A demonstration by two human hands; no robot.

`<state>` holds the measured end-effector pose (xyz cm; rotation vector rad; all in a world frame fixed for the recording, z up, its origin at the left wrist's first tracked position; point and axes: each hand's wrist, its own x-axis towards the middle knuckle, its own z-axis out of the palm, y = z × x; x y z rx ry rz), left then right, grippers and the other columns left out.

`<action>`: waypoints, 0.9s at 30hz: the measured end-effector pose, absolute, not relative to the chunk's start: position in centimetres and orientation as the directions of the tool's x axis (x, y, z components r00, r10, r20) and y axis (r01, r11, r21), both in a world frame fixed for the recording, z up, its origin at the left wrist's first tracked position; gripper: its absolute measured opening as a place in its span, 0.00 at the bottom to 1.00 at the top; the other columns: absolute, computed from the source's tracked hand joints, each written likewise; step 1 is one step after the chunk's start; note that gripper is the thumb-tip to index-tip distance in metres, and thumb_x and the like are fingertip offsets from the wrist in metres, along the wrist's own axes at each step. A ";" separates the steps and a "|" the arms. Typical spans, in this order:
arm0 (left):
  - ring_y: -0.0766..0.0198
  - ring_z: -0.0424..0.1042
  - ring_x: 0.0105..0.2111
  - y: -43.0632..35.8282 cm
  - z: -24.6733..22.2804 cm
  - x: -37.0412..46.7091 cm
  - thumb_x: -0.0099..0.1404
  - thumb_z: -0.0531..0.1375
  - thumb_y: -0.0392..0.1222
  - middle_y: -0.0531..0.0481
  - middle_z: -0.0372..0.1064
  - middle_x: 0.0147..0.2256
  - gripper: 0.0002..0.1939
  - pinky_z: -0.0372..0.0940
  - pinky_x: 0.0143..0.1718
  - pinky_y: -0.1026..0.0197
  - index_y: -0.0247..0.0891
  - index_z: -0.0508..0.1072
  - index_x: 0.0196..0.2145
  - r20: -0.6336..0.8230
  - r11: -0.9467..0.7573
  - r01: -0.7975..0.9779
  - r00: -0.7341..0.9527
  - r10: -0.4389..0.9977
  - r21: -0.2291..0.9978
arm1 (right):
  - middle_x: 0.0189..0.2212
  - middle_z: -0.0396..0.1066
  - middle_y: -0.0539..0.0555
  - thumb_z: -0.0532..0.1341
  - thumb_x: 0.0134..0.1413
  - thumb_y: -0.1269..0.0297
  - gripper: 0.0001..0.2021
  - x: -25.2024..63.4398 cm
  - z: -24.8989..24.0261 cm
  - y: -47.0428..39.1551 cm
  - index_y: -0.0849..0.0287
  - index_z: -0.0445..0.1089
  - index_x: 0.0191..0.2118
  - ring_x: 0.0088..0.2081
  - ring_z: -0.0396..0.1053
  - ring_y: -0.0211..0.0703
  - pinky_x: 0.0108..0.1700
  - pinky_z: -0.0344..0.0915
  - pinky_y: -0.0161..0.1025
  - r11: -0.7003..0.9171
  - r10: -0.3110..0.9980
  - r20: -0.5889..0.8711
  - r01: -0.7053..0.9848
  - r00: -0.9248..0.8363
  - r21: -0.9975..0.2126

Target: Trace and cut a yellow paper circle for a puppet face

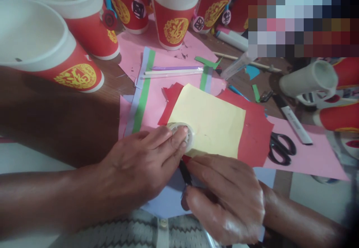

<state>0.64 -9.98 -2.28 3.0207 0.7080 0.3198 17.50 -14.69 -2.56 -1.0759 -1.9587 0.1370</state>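
Observation:
My left hand (148, 158) presses a small round whitish disc (190, 136) flat against a pale yellow sheet (213, 119), near its lower left corner. Its fingers are together and cover much of the disc. Beneath the yellow sheet lies a larger piece of red paper (255, 136) with uneven edges. Just below the disc, my right hand (227, 195) is closed around a slim black pen-like tool (185, 172), whose ends are partly hidden by the fingers. The right fingertips lie by the yellow sheet's lower edge.
Red paper cups (173, 25) stand across the back and left. Pink paper (308, 147), black-handled scissors (282, 149), a white marker (294, 121) and a pale mug (311, 80) are at right. Purple and white sticks (174, 71) lie on striped pink paper. Bluish paper (165, 199) lies in front.

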 end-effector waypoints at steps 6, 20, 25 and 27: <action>0.53 0.64 0.47 -9.9 -2.6 0.6 0.67 0.45 0.32 0.39 0.64 0.53 0.18 0.66 0.37 0.55 0.27 0.66 0.50 0.215 -0.907 0.413 0.882 0.420 0.077 | 0.12 0.69 0.54 0.59 0.36 0.76 0.14 17.2 -3.0 -14.4 0.58 0.59 0.09 0.22 0.72 0.47 0.24 0.72 0.41 0.716 0.612 0.713 0.624 -0.344 -0.313; 0.54 0.66 0.45 -9.8 -2.0 0.5 0.68 0.43 0.32 0.40 0.64 0.53 0.17 0.67 0.34 0.55 0.26 0.63 0.51 0.151 -0.900 0.430 0.887 0.437 0.080 | 0.16 0.72 0.56 0.56 0.41 0.82 0.11 19.1 -1.8 -14.0 0.61 0.66 0.17 0.26 0.74 0.48 0.29 0.74 0.42 0.766 0.634 0.565 0.529 -0.529 -0.364; 0.54 0.66 0.44 -9.8 -2.1 0.5 0.68 0.41 0.30 0.40 0.63 0.54 0.19 0.67 0.32 0.55 0.26 0.63 0.52 0.156 -0.905 0.421 0.892 0.424 0.053 | 0.18 0.73 0.55 0.54 0.43 0.83 0.11 19.3 -2.2 -14.2 0.60 0.63 0.20 0.30 0.75 0.50 0.27 0.74 0.44 0.777 0.609 0.629 0.520 -0.483 -0.354; 0.54 0.65 0.45 -9.9 -2.2 0.5 0.68 0.41 0.31 0.40 0.62 0.54 0.20 0.67 0.33 0.55 0.27 0.63 0.52 0.153 -0.900 0.432 0.887 0.436 0.064 | 0.18 0.73 0.56 0.56 0.44 0.82 0.09 19.9 -2.1 -14.1 0.61 0.64 0.22 0.30 0.75 0.51 0.27 0.74 0.44 0.815 0.574 0.568 0.474 -0.590 -0.333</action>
